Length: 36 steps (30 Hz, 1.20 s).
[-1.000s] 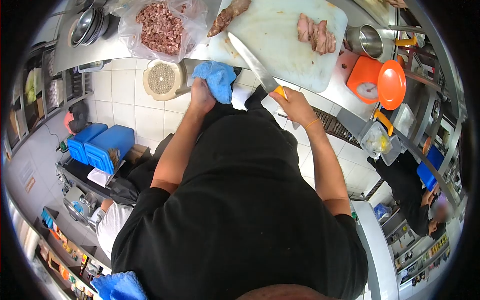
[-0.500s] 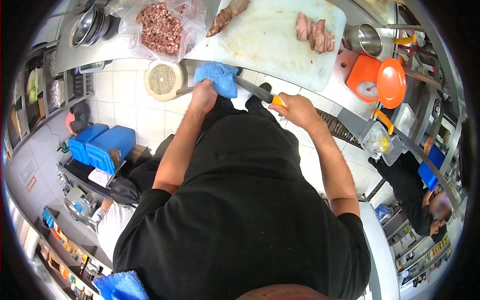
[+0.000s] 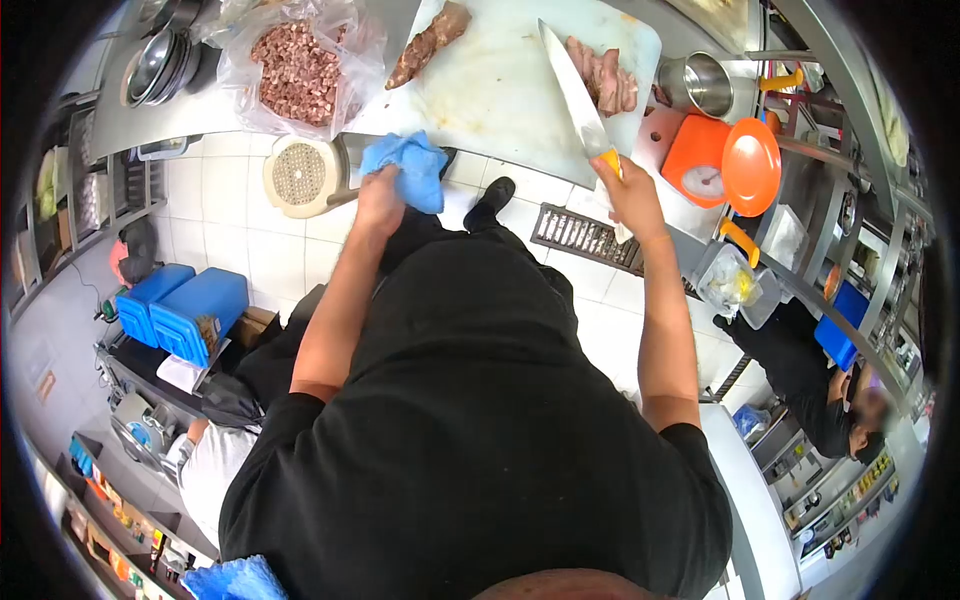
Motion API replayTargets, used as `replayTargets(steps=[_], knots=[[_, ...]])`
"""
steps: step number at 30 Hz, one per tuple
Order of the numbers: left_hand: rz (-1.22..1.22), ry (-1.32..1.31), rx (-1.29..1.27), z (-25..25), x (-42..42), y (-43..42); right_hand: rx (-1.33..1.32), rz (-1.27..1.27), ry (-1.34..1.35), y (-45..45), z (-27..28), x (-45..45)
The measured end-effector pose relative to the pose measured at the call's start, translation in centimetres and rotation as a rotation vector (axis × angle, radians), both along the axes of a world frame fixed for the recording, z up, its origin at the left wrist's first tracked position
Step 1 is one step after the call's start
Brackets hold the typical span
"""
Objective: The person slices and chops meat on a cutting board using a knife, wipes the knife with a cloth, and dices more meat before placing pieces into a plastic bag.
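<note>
My right hand [image 3: 630, 195] is closed round the yellow handle of a large knife [image 3: 574, 92], whose blade extends over the white cutting board [image 3: 500, 100]. Beside the blade lie several cut slices of meat [image 3: 606, 80]. A blue cloth [image 3: 408, 168] is bunched in my closed left hand [image 3: 379, 203], in front of the counter edge. Toward the board's left side rests a long uncut piece of meat [image 3: 428, 45]. Left of the board sits an open plastic bag of diced meat [image 3: 298, 78].
Stacked metal bowls [image 3: 160, 68] stand at the counter's left. On the right are a metal pot [image 3: 696, 84] and an orange scale [image 3: 697, 160] with an orange pan [image 3: 751, 167]. A beige stool [image 3: 301, 178] is under the counter edge. Other people are at both sides.
The knife has left the blue cloth and swung up and right over the board, with my right hand moving right. My left hand still holds the cloth, slightly lower and further left.
</note>
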<state>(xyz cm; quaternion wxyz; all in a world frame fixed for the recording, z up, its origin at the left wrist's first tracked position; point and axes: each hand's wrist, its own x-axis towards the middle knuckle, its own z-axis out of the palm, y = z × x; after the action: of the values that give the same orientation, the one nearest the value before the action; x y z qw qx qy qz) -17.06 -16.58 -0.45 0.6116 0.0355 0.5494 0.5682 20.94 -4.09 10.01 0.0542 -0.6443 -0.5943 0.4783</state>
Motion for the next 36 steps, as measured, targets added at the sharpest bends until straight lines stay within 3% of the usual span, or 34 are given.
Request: replayTargets(steps=[8,23,30,36], knots=[[0.023,0.013,0.008,3.0,1.5,0.9,-0.107,-0.043,0.028,-0.1,-1.5,-1.6],[-0.009,0.053,0.099,1.6,2.3,1.0,-0.254,0.345,0.087,-4.3,-1.5,-5.4],[0.044,-0.077,0.084,1.6,1.7,0.4,-0.055,0.611,0.044,-5.7,-1.5,-5.3],[0.143,0.032,0.186,3.8,1.2,0.8,-0.071,0.606,0.153,-5.7,0.3,-5.6]])
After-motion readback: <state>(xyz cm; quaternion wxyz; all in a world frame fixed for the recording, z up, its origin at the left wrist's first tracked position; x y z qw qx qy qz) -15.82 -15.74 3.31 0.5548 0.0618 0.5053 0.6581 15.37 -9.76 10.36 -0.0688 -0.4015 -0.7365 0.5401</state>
